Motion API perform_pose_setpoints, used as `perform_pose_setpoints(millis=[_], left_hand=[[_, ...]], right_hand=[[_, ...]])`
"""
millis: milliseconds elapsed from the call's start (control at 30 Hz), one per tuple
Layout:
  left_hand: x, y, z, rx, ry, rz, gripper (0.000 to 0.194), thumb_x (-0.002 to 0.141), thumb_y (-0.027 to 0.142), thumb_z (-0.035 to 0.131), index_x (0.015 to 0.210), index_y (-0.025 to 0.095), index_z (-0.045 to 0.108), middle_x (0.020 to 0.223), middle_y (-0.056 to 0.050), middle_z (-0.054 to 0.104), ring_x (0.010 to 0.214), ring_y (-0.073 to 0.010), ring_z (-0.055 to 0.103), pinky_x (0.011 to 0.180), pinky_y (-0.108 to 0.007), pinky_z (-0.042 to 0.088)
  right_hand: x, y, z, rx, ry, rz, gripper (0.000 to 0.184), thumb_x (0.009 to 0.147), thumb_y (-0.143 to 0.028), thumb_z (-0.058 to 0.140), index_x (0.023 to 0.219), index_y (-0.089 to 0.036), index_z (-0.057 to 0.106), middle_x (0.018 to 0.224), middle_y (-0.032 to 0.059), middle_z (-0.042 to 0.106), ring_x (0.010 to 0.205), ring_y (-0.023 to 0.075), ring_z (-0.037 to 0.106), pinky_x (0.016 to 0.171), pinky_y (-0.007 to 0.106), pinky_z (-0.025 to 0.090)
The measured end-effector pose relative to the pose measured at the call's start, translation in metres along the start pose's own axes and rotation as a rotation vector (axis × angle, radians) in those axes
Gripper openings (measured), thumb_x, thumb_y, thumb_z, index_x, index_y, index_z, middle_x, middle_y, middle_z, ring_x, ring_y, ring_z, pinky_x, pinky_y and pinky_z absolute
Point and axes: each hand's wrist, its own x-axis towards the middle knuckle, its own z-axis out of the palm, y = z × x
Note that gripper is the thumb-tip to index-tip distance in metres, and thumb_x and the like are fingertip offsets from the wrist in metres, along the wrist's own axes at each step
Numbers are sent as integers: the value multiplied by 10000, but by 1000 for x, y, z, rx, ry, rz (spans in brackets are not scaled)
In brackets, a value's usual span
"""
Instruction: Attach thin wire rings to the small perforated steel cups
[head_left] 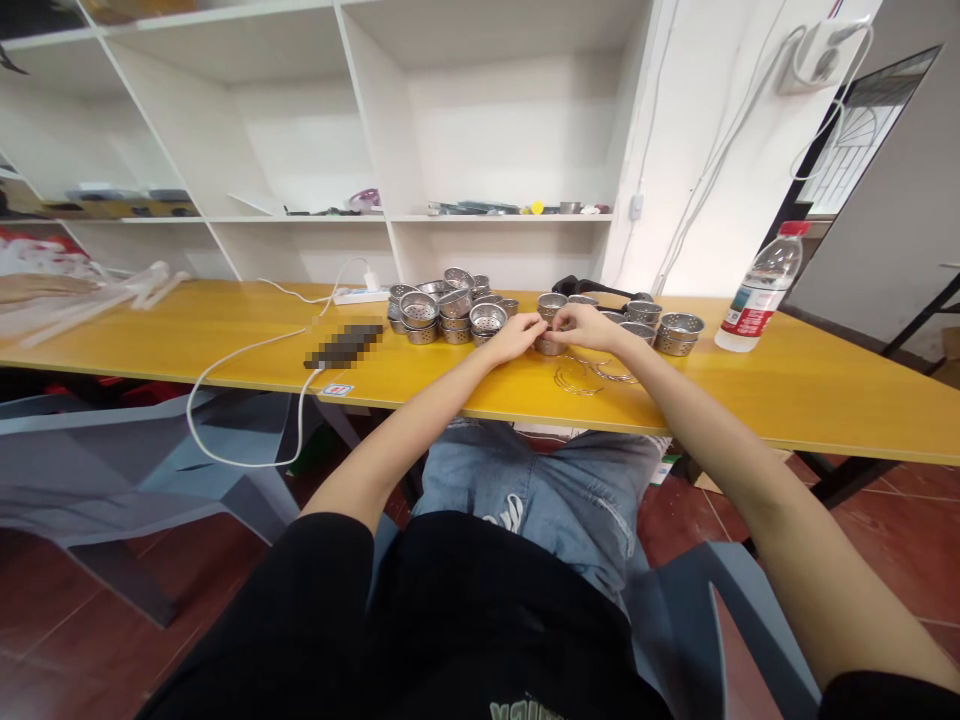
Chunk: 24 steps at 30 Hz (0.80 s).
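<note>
My left hand (517, 336) and my right hand (585, 324) meet over the yellow table (225, 340), fingers curled around a small perforated metal cup (550, 345) held between them. A pile of the same metal strainer cups (446, 308) lies just left of my hands. More of these cups (664, 328) stand in a group to the right. Thin wire rings (581, 374) lie on the table right below my hands.
A plastic water bottle (761, 290) stands at the right end of the table. A dark phone (345, 346) on a white cable (225, 400) and a power strip (361, 295) lie to the left. White shelves (390, 150) rise behind. Grey chairs (135, 470) stand below.
</note>
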Motion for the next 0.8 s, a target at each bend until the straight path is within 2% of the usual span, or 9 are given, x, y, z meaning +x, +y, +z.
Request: perform_pose_setpoints(millis=[200, 333, 400, 467, 533, 600, 633, 700, 800], left_hand=[[0, 0, -1, 92, -26, 25, 298, 1033, 308, 516, 753, 207, 519, 733, 10, 571, 765, -166, 554, 756, -295, 486], [-1, 2, 1, 59, 19, 52, 197, 1033, 313, 544, 865, 210, 540, 848, -8, 623, 848, -180, 582, 855, -328, 523], [-4, 4, 2, 34, 14, 56, 188, 1043, 378, 584, 966, 207, 571, 960, -34, 672, 914, -197, 619, 919, -363, 543], [-7, 4, 4, 8, -1, 59, 331, 1003, 494, 697, 1125, 204, 594, 1161, -84, 707, 1039, -229, 662, 989, -401, 557], [-9, 4, 6, -3, -10, 57, 644, 864, 574, 868, 1305, 209, 572, 1371, -138, 677, 1192, -278, 674, 1064, -439, 554], [-10, 2, 9, 0, -16, 44, 929, 708, 561, 995, 1429, 214, 524, 1461, -174, 648, 1299, -331, 662, 1138, -490, 531], [-9, 1, 10, 0, -19, 40, 1009, 659, 534, 1027, 1461, 211, 506, 1460, -181, 655, 1325, -350, 658, 1169, -515, 515], [-6, -1, 12, -13, -21, 48, 1045, 628, 465, 1045, 1476, 196, 496, 1421, -182, 685, 1342, -367, 663, 1206, -541, 493], [-3, -3, 10, -18, 9, 96, 983, 647, 338, 1013, 1468, 180, 496, 1426, -179, 686, 1325, -356, 683, 1200, -522, 510]], right_hand=[[6, 2, 3, -8, -28, -93, 343, 901, -510, 774, 828, -186, 690, 858, 68, 709, 818, 215, 590, 768, 330, 414], [6, 3, 11, -36, 38, -131, 271, 898, -415, 760, 810, -205, 612, 877, 76, 684, 813, 214, 563, 781, 334, 424], [6, 3, 14, -57, 64, -117, 239, 890, -360, 747, 794, -213, 584, 861, 75, 675, 819, 220, 557, 788, 337, 426], [4, 3, 16, -64, 87, -75, 251, 895, -349, 738, 774, -220, 559, 831, 70, 663, 811, 222, 552, 782, 339, 423], [2, 0, 19, -57, 116, -29, 298, 921, -387, 734, 760, -224, 543, 816, 65, 657, 791, 218, 548, 770, 343, 419], [1, -4, 22, -38, 158, 12, 331, 949, -422, 723, 758, -223, 540, 813, 59, 655, 772, 213, 546, 768, 350, 420], [0, -7, 23, -25, 175, 28, 332, 959, -425, 715, 760, -223, 544, 812, 56, 654, 767, 212, 547, 771, 353, 424], [0, -11, 24, -4, 204, 31, 322, 964, -411, 710, 756, -221, 555, 818, 56, 654, 783, 219, 560, 792, 362, 442], [1, -16, 22, -24, 270, -61, 306, 943, -397, 731, 737, -212, 601, 923, 99, 679, 899, 257, 603, 866, 390, 474]])
